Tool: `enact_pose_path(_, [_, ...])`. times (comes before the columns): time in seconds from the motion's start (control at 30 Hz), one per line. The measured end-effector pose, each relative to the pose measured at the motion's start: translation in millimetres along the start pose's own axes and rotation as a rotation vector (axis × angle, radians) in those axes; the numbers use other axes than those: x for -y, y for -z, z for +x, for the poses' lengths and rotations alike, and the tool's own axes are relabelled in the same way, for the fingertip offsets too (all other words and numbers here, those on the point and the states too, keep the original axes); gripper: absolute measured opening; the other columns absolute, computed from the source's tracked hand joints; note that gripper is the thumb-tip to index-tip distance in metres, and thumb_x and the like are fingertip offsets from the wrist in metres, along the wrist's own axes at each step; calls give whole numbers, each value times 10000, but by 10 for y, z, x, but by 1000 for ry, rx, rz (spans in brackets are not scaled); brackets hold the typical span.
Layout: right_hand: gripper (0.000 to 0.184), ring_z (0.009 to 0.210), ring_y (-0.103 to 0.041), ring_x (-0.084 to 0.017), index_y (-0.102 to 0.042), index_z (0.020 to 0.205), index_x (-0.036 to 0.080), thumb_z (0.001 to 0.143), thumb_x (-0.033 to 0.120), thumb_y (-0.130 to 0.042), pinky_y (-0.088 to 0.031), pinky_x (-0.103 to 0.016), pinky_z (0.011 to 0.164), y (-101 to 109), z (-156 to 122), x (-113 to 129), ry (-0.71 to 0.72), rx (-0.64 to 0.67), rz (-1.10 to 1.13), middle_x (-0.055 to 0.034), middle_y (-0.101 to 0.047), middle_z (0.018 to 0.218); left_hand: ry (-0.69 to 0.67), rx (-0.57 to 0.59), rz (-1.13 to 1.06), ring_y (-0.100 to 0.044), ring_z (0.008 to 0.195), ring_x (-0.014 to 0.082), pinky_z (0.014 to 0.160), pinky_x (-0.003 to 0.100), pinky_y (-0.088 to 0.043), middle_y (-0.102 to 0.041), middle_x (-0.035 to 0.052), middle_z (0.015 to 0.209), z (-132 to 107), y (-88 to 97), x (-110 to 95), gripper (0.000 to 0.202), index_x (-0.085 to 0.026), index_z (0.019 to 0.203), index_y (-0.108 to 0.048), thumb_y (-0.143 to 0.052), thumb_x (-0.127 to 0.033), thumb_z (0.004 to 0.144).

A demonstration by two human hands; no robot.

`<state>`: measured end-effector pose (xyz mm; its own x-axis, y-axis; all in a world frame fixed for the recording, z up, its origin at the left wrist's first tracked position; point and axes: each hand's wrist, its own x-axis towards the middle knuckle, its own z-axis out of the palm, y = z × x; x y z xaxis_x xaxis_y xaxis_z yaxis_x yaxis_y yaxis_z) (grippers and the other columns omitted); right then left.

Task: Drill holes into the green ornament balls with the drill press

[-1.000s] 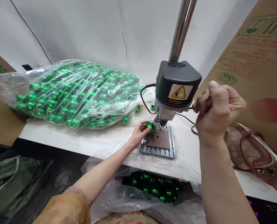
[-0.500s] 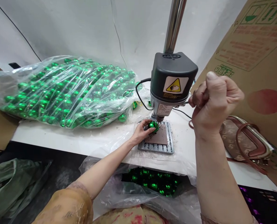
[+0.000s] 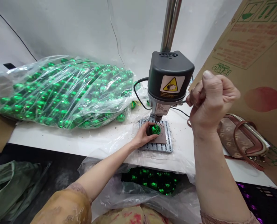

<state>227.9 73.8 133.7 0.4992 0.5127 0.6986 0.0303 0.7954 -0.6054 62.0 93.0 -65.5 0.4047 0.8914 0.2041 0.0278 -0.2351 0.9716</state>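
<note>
My left hand grips a shiny green mirrored ball between thumb and fingers. The ball sits on a brown board that lies on the slotted metal base of a small bench drill press. Directly over the ball, the drill bit reaches its top; whether it has entered cannot be made out. At the machine's right side my right hand is closed in a fist around the feed lever, most of which the fingers hide.
A large clear bag of green balls fills the left of the white table. More green balls lie in an open plastic bag below the front edge. A handbag and a cardboard box stand on the right. Dark crumbs surround the base.
My left hand has brought the green ball down onto the board, under the bit. My right hand stays on the lever. The view has shifted slightly.
</note>
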Motion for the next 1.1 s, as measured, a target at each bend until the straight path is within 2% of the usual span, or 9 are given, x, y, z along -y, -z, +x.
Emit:
enact_pose_path(0.23, [429,357,-320,-30,-343,495,205,837,235,-600,-256,-224,400,23,-43,17,4,-7,-45,86,-357,387,42,-23,-46,-627,1068,250,962,379,-482,-674,71,1139,-25,-32,-1,583,-204,1221,-577,-851,-319,720])
enact_pose_path(0.47, [474,337,-279,-37,-289,480,201,840,203,-596,-234,-245,376,70,-271,-43,142,-54,-1,84,-312,381,33,-32,-23,-636,1073,249,971,384,-480,-680,74,1150,-23,-42,-6,565,-207,1209,-574,-846,-303,723])
enact_pose_path(0.57, [498,341,-283,-34,-257,489,189,862,217,-586,-266,-242,384,112,-350,-73,180,-19,13,80,-282,396,29,-29,-29,-633,1074,248,975,382,-474,-681,72,1145,-20,-41,-7,560,-209,1202,-577,-850,-306,722])
enact_pose_path(0.73, [486,346,-269,-22,-221,507,169,866,176,-550,-230,-222,387,150,-385,-95,222,38,32,79,-258,412,31,-24,-74,-630,1088,246,992,375,-461,-681,68,1146,-20,-37,-1,550,-213,1192,-591,-855,-321,722])
enact_pose_path(0.93, [477,368,-261,-20,-197,507,163,837,145,-541,-224,-223,401,187,-424,-152,242,42,29,74,-250,426,26,-15,-58,-629,1094,244,990,375,-460,-675,68,1162,-23,-40,7,548,-215,1206,-583,-845,-312,734])
enact_pose_path(1.1, [507,367,-253,-21,-163,493,162,793,145,-572,-252,-230,405,232,-484,-220,333,29,30,72,-244,429,26,-34,-41,-621,1087,249,975,376,-459,-670,73,1172,-26,-38,17,551,-221,1208,-598,-851,-316,728])
